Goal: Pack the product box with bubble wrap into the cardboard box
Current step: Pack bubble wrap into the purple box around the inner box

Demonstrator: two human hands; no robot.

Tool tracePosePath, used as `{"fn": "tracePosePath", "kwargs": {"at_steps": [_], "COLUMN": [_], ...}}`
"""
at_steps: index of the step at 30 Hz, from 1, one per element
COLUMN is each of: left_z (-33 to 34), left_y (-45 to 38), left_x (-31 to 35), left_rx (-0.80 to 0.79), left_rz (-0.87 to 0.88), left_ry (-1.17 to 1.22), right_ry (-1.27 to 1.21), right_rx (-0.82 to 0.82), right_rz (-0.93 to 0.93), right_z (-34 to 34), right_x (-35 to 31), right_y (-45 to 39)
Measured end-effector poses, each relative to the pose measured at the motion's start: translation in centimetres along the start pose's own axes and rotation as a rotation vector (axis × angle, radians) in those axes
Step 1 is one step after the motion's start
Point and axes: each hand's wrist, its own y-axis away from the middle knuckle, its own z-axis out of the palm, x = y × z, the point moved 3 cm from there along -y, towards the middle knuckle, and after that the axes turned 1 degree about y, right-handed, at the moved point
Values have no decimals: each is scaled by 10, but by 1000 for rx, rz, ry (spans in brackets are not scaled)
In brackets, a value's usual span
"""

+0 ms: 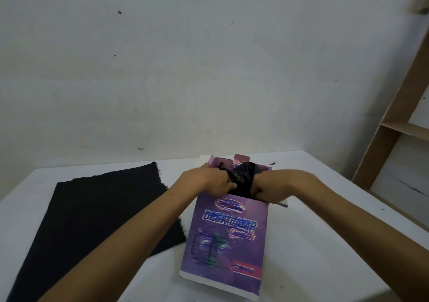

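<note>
A purple product box (226,239) printed "Desk Lamp" stands upright on the white table (325,243), its top flaps open. A black shiny bundle (243,176), seemingly black bubble wrap or plastic, sticks out of the open top. My left hand (209,182) grips the bundle's left side at the box mouth. My right hand (267,191) holds its right side, fingers partly hidden behind the wrap and the box edge. No cardboard box is in view.
A black sheet (92,220) lies flat on the table to the left of the box, its corner close to the box's base. A brown wooden shelf frame (383,143) leans at the right. A white wall rises behind the table.
</note>
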Motion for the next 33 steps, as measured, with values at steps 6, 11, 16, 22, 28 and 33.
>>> {"fn": "tracePosePath", "kwargs": {"at_steps": [6, 11, 16, 22, 28, 33], "left_z": [3, -4, 13, 70, 124, 147], "left_y": [26, 37, 60, 102, 157, 184], "left_x": [-9, -35, -78, -123, -147, -152], "left_rx": [181, 420, 622, 538, 189, 192], "left_rz": [69, 105, 40, -94, -224, -248], "left_ry": [311, 397, 588, 663, 583, 526], "right_ry": [-12, -26, -36, 7, 15, 53], "right_rx": [561, 267, 102, 205, 750, 760], "right_rz": [78, 92, 96, 127, -133, -418], "right_z": [-31, 4, 12, -2, -37, -13], "right_x": [14, 9, 4, -15, -102, -182], "right_y": [-11, -38, -49, -38, 6, -11]}}
